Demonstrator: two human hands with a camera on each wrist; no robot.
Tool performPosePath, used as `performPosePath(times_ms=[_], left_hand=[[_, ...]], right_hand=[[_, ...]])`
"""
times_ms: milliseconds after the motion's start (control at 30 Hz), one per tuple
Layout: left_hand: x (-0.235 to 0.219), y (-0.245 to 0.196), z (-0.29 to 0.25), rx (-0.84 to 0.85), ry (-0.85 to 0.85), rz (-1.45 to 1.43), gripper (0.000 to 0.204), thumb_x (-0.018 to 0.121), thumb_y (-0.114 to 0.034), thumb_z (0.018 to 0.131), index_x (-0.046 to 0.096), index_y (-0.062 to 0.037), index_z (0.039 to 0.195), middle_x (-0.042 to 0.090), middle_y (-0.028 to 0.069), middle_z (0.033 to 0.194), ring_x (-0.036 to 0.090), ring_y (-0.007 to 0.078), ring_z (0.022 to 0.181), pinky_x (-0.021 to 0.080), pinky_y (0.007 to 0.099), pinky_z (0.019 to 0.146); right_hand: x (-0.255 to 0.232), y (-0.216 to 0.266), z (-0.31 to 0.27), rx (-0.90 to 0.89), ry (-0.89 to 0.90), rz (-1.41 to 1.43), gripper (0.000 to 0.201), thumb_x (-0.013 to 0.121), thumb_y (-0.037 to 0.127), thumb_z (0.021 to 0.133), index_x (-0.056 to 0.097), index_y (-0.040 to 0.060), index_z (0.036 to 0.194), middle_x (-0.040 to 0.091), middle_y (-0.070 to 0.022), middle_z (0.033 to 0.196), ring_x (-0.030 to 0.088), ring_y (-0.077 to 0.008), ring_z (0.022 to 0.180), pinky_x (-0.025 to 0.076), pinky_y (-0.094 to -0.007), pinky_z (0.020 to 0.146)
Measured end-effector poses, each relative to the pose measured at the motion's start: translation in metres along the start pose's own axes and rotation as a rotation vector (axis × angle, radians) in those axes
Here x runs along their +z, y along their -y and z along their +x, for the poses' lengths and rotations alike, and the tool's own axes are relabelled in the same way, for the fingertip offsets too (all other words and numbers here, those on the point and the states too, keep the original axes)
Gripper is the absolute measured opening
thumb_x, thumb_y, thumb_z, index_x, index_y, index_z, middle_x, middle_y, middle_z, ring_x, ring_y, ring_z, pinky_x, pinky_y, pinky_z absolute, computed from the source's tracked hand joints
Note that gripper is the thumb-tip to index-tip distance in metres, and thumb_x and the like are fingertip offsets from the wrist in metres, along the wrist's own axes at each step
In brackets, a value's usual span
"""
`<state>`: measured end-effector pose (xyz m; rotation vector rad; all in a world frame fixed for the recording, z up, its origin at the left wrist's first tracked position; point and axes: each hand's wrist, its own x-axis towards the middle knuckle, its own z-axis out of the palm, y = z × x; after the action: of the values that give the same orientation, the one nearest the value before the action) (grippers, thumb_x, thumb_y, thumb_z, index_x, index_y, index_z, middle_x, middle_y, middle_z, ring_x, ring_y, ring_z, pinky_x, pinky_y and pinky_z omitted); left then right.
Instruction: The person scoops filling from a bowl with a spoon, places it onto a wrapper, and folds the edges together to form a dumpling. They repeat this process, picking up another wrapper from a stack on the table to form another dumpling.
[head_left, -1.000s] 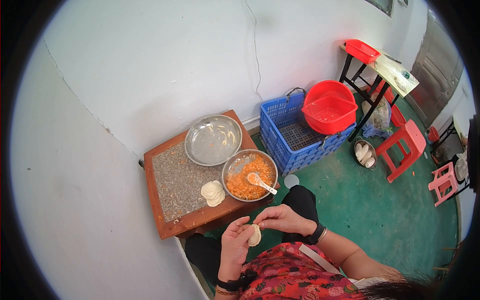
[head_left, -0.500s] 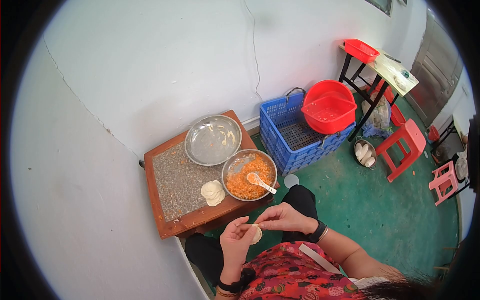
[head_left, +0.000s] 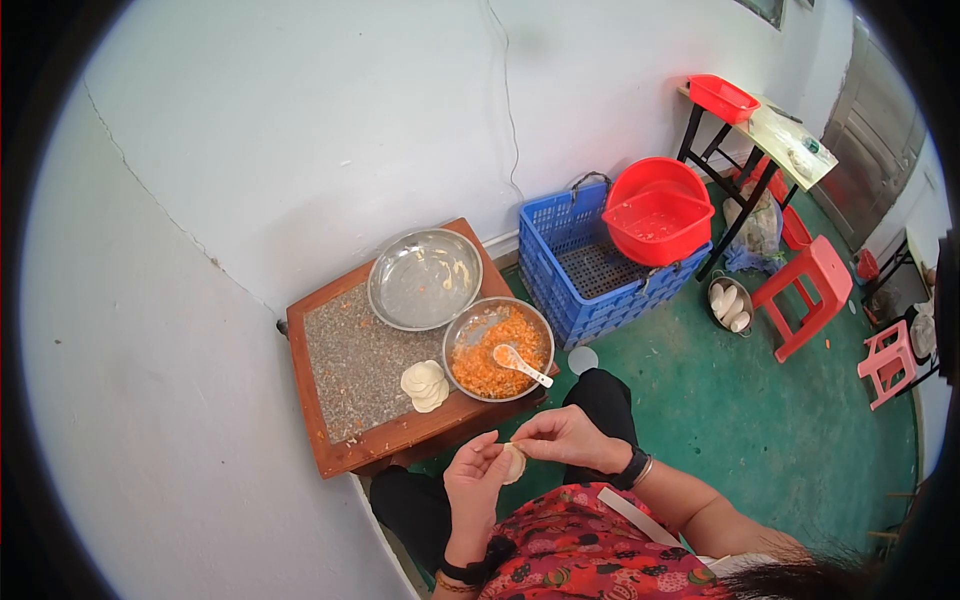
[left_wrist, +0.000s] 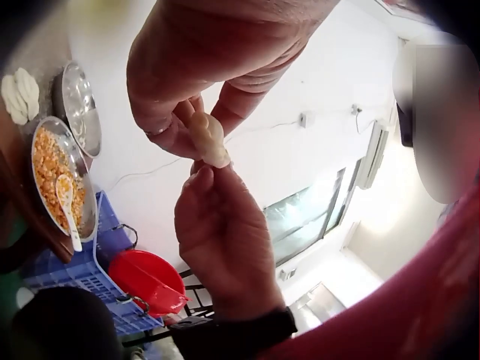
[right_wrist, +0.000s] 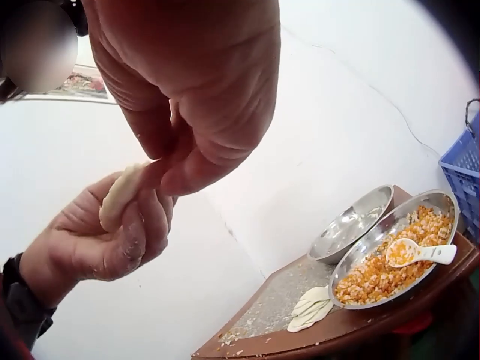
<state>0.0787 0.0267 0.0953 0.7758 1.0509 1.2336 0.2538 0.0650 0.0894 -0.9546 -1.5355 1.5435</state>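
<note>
Against the white wall at the left stood the low wooden table, its speckled top bearing a small stack of round wrappers, an empty steel pan toward the wall and, just beside it, a steel bowl of orange filling with a white spoon resting in it. Below the table's near edge, over your lap, your left hand cupped a pale dumpling, fingers curled round its underside. Your right hand met it from the other side, thumb and fingertips pinched together on the dumpling's upper edge; the left wrist view showed the folded dough caught between both hands, and the right wrist view showed it lying in the flour-dusted fingers of the left hand. You wore a dark band on each wrist and a red patterned top. Farther right, on the green floor, a blue crate carried two red basins. Beyond it stood a dark-legged side table with a red tray on it, then a small bowl of white pieces on the floor, a red plastic stool and a pink one at the far right.
</note>
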Motion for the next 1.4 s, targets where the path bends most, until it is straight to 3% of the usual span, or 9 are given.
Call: performPosePath(times_ms=[133,333,633,933,1233,1400], left_hand=[[-0.008,0.001,0.005,-0.145,-0.012,-0.265,0.029,0.059,0.006,0.082,0.054,0.0020,0.110,0.063,0.0115,0.090,0.064,0.0178,0.080,0.054,0.0277,0.070],[-0.013,-0.001,0.006,-0.281,0.070,-0.410,0.029,0.059,0.005,0.081,0.054,0.0010,0.110,0.064,0.0116,0.090,0.064,0.0196,0.079,0.055,0.0292,0.068],[-0.012,0.001,0.005,-0.230,0.072,-0.283,0.032,0.059,0.007,0.080,0.053,0.0015,0.111,0.064,0.0147,0.089,0.065,0.0203,0.077,0.056,0.0297,0.066],[-0.009,-0.001,0.004,-0.176,0.046,-0.122,0.034,0.061,0.008,0.079,0.052,0.0025,0.111,0.064,0.0152,0.088,0.065,0.0196,0.075,0.055,0.0287,0.066],[-0.004,-0.004,0.001,-0.069,0.054,0.041,0.036,0.064,0.007,0.077,0.053,0.0033,0.111,0.064,0.0116,0.085,0.063,0.0146,0.075,0.053,0.0246,0.066],[-0.003,-0.001,0.001,-0.048,0.028,0.076,0.035,0.062,0.007,0.079,0.053,0.0029,0.112,0.064,0.0115,0.087,0.063,0.0148,0.076,0.053,0.0247,0.068]], right_hand=[[-0.005,0.006,0.001,0.052,0.082,0.134,0.022,0.058,0.016,0.090,0.064,-0.0002,0.104,0.066,-0.0025,0.087,0.060,-0.0071,0.076,0.050,-0.0223,0.070],[-0.007,0.000,0.003,0.089,0.152,0.160,0.023,0.056,0.017,0.092,0.063,-0.0004,0.105,0.065,-0.0015,0.091,0.058,-0.0064,0.080,0.049,-0.0214,0.072],[-0.007,0.001,0.004,0.149,0.199,0.216,0.021,0.058,0.014,0.091,0.063,-0.0010,0.104,0.065,-0.0034,0.094,0.060,-0.0084,0.086,0.050,-0.0224,0.078],[-0.010,0.000,0.003,0.116,0.209,0.133,0.020,0.058,0.013,0.090,0.063,-0.0008,0.104,0.065,-0.0042,0.093,0.060,-0.0088,0.086,0.049,-0.0220,0.076],[-0.006,0.012,0.004,-0.060,0.117,-0.278,0.017,0.067,0.014,0.082,0.066,0.0027,0.095,0.064,-0.0035,0.078,0.060,-0.0088,0.072,0.048,-0.0229,0.064],[-0.004,0.008,0.005,-0.218,0.073,-0.388,0.015,0.066,0.013,0.083,0.066,0.0031,0.094,0.064,-0.0042,0.078,0.061,-0.0095,0.073,0.049,-0.0242,0.065]])
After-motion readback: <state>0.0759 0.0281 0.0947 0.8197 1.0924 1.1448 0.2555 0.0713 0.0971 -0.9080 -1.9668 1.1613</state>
